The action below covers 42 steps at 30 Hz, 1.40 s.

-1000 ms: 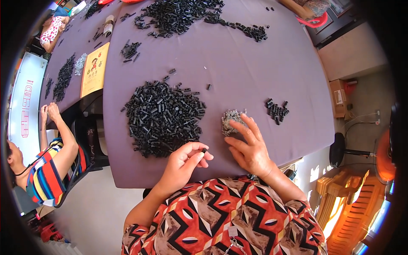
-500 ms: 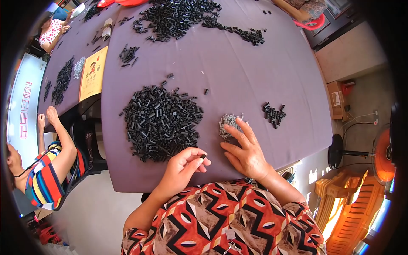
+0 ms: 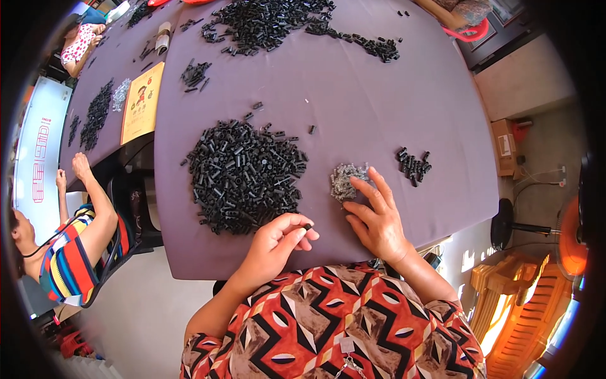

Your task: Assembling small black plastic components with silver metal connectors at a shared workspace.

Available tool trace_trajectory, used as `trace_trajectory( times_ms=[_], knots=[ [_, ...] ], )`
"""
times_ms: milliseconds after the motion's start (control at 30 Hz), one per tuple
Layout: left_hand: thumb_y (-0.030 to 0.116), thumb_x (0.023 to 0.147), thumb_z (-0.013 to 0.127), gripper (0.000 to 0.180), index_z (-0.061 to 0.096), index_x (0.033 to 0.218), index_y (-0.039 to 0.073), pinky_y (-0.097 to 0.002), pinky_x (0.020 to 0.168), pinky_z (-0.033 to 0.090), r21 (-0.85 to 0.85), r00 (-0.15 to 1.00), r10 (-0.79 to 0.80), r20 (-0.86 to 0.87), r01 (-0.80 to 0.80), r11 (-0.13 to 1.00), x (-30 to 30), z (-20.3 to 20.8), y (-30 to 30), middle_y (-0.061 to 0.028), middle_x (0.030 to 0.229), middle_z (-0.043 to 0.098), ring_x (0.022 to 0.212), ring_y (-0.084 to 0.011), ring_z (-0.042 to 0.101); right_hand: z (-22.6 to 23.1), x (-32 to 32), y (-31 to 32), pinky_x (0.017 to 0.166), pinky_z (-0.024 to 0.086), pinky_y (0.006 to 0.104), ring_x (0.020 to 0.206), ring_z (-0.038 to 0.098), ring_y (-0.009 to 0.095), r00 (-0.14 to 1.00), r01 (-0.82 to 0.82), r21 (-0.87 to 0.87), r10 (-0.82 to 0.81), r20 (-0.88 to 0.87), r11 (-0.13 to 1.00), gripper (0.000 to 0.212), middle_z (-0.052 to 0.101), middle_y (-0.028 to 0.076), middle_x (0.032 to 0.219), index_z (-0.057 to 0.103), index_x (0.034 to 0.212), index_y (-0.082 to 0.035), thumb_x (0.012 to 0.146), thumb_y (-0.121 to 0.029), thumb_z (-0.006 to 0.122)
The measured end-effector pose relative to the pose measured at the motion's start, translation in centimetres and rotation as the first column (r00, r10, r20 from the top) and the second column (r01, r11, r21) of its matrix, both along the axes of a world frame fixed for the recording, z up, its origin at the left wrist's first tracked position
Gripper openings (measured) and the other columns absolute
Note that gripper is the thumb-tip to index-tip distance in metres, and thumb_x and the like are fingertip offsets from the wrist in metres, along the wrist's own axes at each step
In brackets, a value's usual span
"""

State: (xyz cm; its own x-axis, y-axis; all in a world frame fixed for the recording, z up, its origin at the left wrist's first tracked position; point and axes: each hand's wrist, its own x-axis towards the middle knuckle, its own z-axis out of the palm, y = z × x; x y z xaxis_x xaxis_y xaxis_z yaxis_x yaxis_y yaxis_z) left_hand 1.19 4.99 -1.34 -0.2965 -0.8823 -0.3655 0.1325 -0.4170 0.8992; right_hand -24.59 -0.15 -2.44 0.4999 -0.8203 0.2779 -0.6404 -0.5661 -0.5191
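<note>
- Left hand [image 3: 274, 243] is pinching one small black tube [image 3: 307, 226] between thumb and fingertips, close to the near edge of the purple table [image 3: 353, 107]. Only its tip pokes out, so it looks like the long axis runs roughly left-right, free end aimed at the right hand.
- Right hand [image 3: 375, 218] lies flat-ish with fingers spread loose, holding nothing, fingertips touching the little pile of silver springs [image 3: 346, 180].
- Big heap of black tubes [image 3: 243, 174] sits just left of the springs, right above the left hand.
- A small cluster of black pieces [image 3: 413, 165] is off toward the table's right edge.
</note>
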Motion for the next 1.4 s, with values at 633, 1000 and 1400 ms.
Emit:
trace_trajectory(
  times_ms=[633,1000,1400],
  knots=[
    [0.012,0.108,0.051,0.022,0.06,0.123,-0.001,-0.0276,0.082,0.054,0.013,0.998,0.053,0.037,-0.054,0.998,-0.5,1.5,-0.6,-0.0094,0.104,0.071,0.086,-0.0126,0.066,1.1,3.7,-1.0,0.107,0.049,0.0477,0.137,0.05,0.039,0.961,-0.188,-0.104,0.205,0.188,0.977,0.018,0.062,0.012,0.136,0.071,0.089,-0.005,0.074,-0.004,0.08],
    [0.011,0.105,0.057,0.015,0.06,0.117,0.002,-0.0233,0.082,0.051,-0.181,0.983,0.134,0.125,-0.11,0.977,-0.7,0.7,-0.3,-0.0016,0.101,0.066,0.089,-0.0077,0.062,1.3,4.0,-0.5,0.103,0.051,0.0491,0.132,0.054,0.04,0.92,-0.187,0.033,0.163,0.357,0.982,0.018,0.062,0.013,0.134,0.068,0.091,-0.004,0.077,0.0,0.078],
    [0.004,0.098,0.063,0.013,0.063,0.111,0.001,-0.0275,0.077,0.053,-0.064,0.981,0.17,-0.097,-0.176,0.982,-1.0,0.2,-0.4,-0.0057,0.094,0.068,0.081,-0.0124,0.063,1.1,4.3,-0.6,0.085,0.055,0.0375,0.099,0.067,0.028,0.889,-0.237,0.209,0.125,0.441,0.949,0.016,0.07,0.01,0.108,0.067,0.093,-0.004,0.08,0.003,0.075]
  ],
)
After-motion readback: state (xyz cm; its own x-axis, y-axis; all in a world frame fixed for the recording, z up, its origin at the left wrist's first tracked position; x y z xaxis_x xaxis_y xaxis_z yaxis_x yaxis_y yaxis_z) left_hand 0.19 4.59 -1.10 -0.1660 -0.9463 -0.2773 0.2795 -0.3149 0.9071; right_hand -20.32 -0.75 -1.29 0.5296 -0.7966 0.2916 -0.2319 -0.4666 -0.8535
